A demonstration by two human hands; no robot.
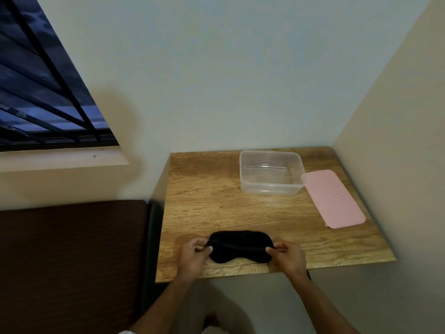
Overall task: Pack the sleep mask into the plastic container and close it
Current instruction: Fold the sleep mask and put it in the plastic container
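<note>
Both hands pinch the sleep mask [240, 247] (flat on the table [216, 203]) — container [271, 172] open.

Small wooden surface [216, 208] with a knotty grain, shoved right into the corner between two pale walls [240, 80]. Barred window [43, 92] up on the left, dark blue outside, with a plain sill [62, 160] under it. Dark brown cushioned thing [72, 261] sits just beside the surface.

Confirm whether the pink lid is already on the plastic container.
No, the pink lid lies flat on the table beside the open, empty plastic container.
</note>
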